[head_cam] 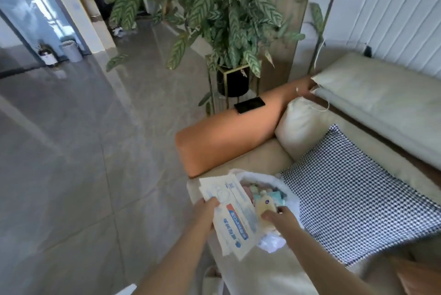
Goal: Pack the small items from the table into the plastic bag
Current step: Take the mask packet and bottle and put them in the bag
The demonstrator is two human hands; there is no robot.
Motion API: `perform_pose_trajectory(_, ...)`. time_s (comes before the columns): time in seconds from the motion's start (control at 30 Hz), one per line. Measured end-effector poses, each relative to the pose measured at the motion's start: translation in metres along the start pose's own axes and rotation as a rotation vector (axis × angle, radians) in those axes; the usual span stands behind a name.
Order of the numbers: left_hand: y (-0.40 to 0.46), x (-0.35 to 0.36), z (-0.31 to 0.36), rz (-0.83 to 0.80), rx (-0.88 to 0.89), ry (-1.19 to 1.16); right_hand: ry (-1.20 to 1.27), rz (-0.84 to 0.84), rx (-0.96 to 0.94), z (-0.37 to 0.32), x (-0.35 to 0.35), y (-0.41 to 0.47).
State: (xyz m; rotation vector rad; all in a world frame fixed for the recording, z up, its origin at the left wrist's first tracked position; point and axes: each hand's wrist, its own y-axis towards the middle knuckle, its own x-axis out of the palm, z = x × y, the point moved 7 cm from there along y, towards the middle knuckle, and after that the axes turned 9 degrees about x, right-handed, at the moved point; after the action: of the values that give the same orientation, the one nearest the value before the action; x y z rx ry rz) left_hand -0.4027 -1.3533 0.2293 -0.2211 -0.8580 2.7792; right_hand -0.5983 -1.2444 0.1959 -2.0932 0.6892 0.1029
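The left hand has its grip around flat paper packets. The right hand pinches a pale yellow bottle at the plastic bag, which sits on the sofa.

Both forearms are bare to the frame's edge, and the hands seemingly carry no rings or watch.

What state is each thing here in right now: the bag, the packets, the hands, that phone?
Plastic bag: open on the sofa seat, small items inside.
Flat packets: gripped by the left hand, tilted at the bag's mouth.
Yellow pouch: at the bag's mouth, held by the right hand.
Phone: lying flat on the orange armrest, screen dark.
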Motion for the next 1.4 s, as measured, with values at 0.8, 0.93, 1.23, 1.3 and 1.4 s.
perform_pose_trajectory(0.8, 0.177, 0.117, -0.088, -0.208, -0.532, 0.195, -0.278, 0.425, 0.304, 0.006, -0.026, 0.126)
perform_pose_trajectory(0.93, 0.192, 0.119, -0.111, -0.105, -0.569, 0.2, -0.407, 0.328, 0.315, 0.006, -0.013, 0.153)
perform_pose_trajectory(1.23, 0.211, 0.153, -0.127, -0.105, -0.607, 0.07, -0.411, 0.208, 0.254, 0.012, 0.013, 0.212)
perform_pose_trajectory(1.3, 0.215, 0.148, -0.13, -0.066, -0.599, 0.125, -0.406, 0.137, 0.235, 0.015, 0.022, 0.22)
perform_pose_trajectory(1.4, 0.212, 0.142, -0.125, -0.078, -0.563, 0.211, -0.444, 0.085, 0.222, 0.019, 0.03, 0.221)
